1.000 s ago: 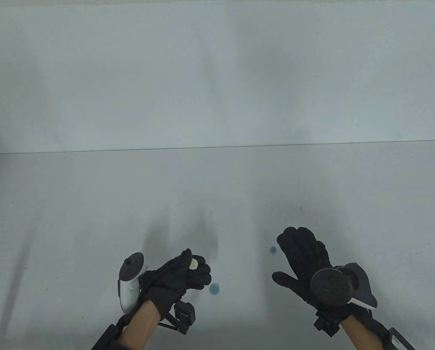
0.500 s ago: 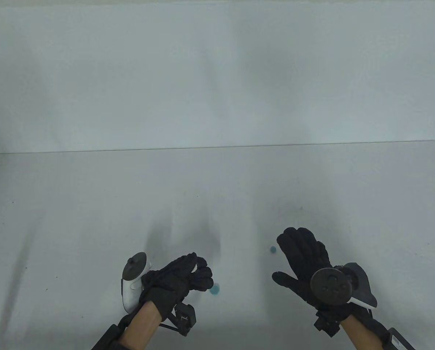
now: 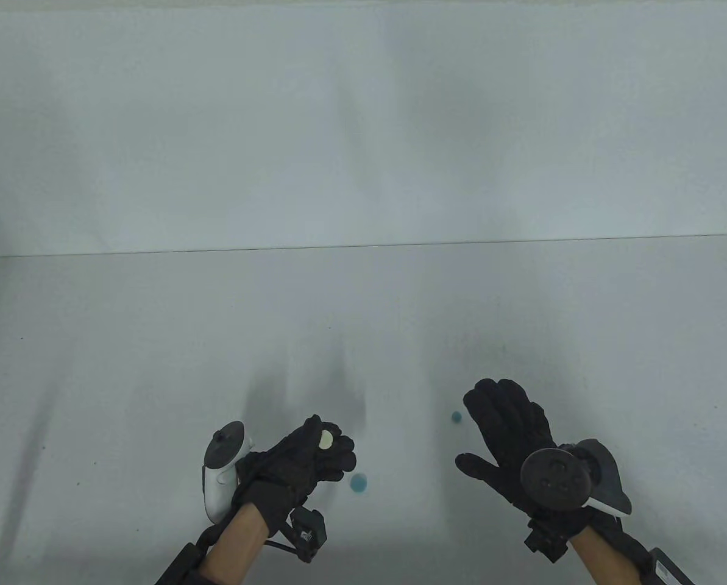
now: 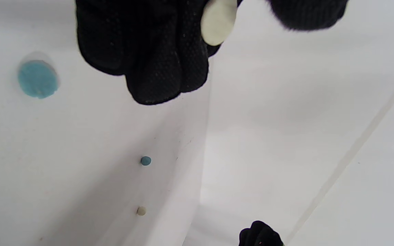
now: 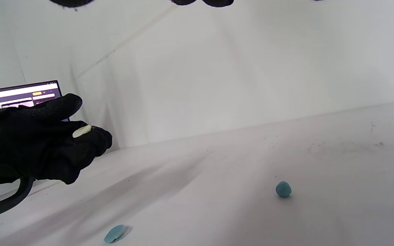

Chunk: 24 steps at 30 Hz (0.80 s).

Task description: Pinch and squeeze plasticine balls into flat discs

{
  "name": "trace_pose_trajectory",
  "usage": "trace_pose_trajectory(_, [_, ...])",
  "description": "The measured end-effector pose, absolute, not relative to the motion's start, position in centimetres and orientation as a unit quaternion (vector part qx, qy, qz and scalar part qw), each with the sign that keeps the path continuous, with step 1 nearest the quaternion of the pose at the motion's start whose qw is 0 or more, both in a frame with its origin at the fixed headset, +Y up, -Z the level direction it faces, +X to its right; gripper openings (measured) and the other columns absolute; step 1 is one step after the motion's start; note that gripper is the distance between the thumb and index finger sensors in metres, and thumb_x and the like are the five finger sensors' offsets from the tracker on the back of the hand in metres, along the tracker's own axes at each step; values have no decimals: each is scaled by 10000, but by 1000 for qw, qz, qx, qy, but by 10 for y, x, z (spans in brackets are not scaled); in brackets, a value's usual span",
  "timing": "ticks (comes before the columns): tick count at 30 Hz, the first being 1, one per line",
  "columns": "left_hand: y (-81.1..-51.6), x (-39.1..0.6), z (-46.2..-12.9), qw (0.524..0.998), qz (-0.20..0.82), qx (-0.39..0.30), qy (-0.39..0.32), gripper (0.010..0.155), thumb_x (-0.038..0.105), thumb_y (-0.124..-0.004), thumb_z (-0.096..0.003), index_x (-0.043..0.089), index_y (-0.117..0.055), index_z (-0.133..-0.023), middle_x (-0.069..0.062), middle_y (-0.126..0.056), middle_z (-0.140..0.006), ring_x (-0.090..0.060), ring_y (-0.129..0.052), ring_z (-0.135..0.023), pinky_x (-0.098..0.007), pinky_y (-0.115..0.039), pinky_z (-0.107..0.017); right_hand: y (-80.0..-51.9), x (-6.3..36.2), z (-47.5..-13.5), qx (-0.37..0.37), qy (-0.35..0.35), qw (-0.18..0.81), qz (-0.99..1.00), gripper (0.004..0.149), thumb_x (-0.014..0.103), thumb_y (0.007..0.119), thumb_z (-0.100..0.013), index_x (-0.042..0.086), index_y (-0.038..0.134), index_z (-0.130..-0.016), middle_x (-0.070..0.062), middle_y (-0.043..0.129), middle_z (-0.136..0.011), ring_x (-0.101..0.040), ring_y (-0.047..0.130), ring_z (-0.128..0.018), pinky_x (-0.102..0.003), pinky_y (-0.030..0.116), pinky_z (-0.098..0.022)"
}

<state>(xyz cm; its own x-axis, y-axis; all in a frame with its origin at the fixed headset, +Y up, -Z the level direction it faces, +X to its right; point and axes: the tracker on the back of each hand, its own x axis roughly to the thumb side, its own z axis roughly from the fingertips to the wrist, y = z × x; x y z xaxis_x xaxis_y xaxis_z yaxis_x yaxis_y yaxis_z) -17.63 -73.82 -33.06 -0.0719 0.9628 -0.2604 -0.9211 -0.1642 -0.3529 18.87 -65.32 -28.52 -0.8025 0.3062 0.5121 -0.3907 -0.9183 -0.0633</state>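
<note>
My left hand (image 3: 329,434) holds a flattened cream disc (image 3: 325,440) on its curled fingers just above the table, with the thumb lifted off it. The disc also shows in the left wrist view (image 4: 218,22) and the right wrist view (image 5: 82,131). A flat blue disc (image 3: 358,483) lies on the table right of that hand. A small blue ball (image 3: 456,417) sits next to my right hand (image 3: 478,429), which is open with flat, spread fingers and holds nothing. A small cream ball (image 4: 141,210) lies beyond the blue ball (image 4: 145,160).
The white table (image 3: 156,341) meets a white back wall along its far edge. A laptop screen (image 5: 19,95) stands behind my left hand (image 5: 43,140) in the right wrist view.
Half a second ago my left thumb pressed down over the cream disc and hid it. Now the thumb is lifted and the disc shows again. The right hand has not moved.
</note>
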Motion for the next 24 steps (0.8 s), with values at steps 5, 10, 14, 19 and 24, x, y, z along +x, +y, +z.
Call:
trace_pose_trajectory(5, [-735,-179,-333,675,710,-197,-45,511,334,-720,-539,29,-715,-949,-61,-955,-773,-212,-1077,-630,-382,-869,-566,-653,189,-285,254,-84,185,946,812,650,507,-557,135,333,-1160,-176,322,-1233,-526,348,-1100,-745,452,-700])
trace_pose_trajectory(10, [-727,-180,-333,698,690,-183,-50,568,316,-743,-523,-18,-685,-979,-12,-994,-670,-157,-1123,-526,-340,-920,-516,-653,189,-286,253,-83,184,946,812,649,510,-557,136,331,-1160,-174,320,-1233,-526,345,-1101,-744,452,-701])
trace_pose_trajectory(14, [-727,-179,-332,690,696,-194,-53,582,311,-724,-532,-44,-661,-989,-11,-976,-687,-164,-1109,-542,-355,-902,-532,-653,189,-285,255,-86,183,946,811,649,509,-558,136,331,-1160,-176,321,-1233,-524,346,-1100,-743,453,-701])
trace_pose_trajectory(19, [-733,-174,-329,623,742,-235,-69,767,494,-617,-544,-47,-523,-1079,-202,-788,-945,-359,-938,-785,-489,-745,-643,-653,189,-285,253,-86,184,946,813,650,506,-558,134,329,-1160,-175,320,-1233,-527,342,-1100,-744,452,-700])
trace_pose_trajectory(24, [-730,-174,-329,654,719,-227,-57,584,386,-706,-540,16,-681,-991,-154,-883,-860,-285,-1036,-678,-443,-841,-574,-653,189,-285,253,-87,184,946,812,649,507,-558,134,330,-1160,-177,320,-1233,-526,344,-1099,-743,451,-702])
